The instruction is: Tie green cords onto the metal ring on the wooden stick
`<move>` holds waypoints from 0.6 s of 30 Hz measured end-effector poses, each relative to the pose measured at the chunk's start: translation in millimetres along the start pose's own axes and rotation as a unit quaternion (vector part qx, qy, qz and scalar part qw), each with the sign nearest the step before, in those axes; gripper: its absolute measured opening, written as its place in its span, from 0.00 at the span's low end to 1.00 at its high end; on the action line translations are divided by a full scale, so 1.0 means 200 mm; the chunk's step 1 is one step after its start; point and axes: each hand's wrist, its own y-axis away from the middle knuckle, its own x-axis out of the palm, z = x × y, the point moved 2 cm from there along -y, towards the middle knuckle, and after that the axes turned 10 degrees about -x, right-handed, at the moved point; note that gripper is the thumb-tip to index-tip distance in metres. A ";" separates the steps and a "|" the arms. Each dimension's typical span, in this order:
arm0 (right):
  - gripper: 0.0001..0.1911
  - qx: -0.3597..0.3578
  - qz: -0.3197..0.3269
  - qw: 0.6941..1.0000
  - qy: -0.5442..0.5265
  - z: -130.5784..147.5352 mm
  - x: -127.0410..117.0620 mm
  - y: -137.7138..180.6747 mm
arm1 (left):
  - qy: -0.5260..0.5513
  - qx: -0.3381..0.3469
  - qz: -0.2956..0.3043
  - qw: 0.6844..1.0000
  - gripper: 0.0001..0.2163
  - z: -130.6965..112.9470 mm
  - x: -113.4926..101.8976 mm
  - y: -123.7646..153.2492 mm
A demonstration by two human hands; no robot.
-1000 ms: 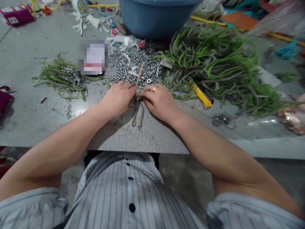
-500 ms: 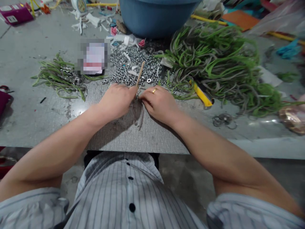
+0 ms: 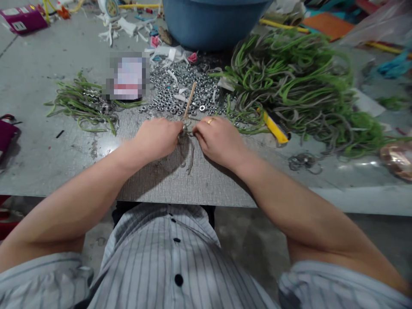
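My left hand (image 3: 159, 135) is closed, with thumb and forefinger pinched on a thin grey cord (image 3: 189, 159) whose loose ends hang onto the table. Something small and shiny shows at its fingertips, too small to make out. A thin wooden stick (image 3: 190, 99) stands up slantwise just beyond those fingertips; whether the hand holds it I cannot tell. My right hand (image 3: 219, 138), with a gold ring, is pinched on the cord a short way to the right. A short stretch of cord spans the gap between both hands. Beyond them lie many loose metal nuts (image 3: 180, 92).
A large heap of green and grey cords (image 3: 289, 81) lies right, beside a yellow cutter (image 3: 275, 126). Left is a smaller bundle of green cords (image 3: 80, 101) near a blurred phone-like object (image 3: 128, 79). A blue basin (image 3: 215, 23) stands behind the nuts, near white scraps (image 3: 128, 26).
My hands have drawn slightly apart, the right one a little to the right, and the gap between the fingertips is wider. The view has shifted slightly.
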 end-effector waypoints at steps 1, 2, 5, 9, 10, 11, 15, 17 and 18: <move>0.15 0.007 0.006 1.000 0.002 0.00 0.00 0.00 | -0.001 -0.003 0.002 1.000 0.15 0.00 -0.01 0.00; 0.15 0.011 0.010 1.000 0.002 0.00 -0.01 0.00 | -0.001 -0.005 0.003 1.000 0.16 0.00 -0.01 0.00; 0.16 0.017 0.007 1.000 -0.019 0.00 -0.02 0.00 | 0.004 -0.002 -0.013 1.000 0.17 -0.01 -0.02 0.01; 0.16 0.064 0.007 0.994 -0.086 -0.01 -0.03 0.00 | 0.013 0.005 -0.027 1.000 0.16 -0.01 -0.02 0.03; 0.16 0.082 0.015 0.991 -0.101 -0.01 -0.03 0.00 | 0.016 0.007 -0.026 1.000 0.17 -0.01 -0.01 0.03; 0.15 0.100 0.027 0.988 -0.111 0.00 -0.03 0.00 | 0.019 0.009 -0.026 0.999 0.18 -0.02 -0.01 0.03; 0.12 0.145 0.065 0.982 -0.103 0.03 -0.06 -0.01 | 0.031 0.003 -0.008 0.999 0.17 -0.01 0.01 0.01; 0.11 0.143 0.065 0.982 -0.100 0.04 -0.07 -0.01 | 0.038 0.000 0.005 0.999 0.15 -0.01 0.02 -0.01; 0.10 0.140 0.067 0.983 -0.102 0.04 -0.07 -0.01 | 0.039 0.000 0.011 0.999 0.15 0.00 0.03 -0.02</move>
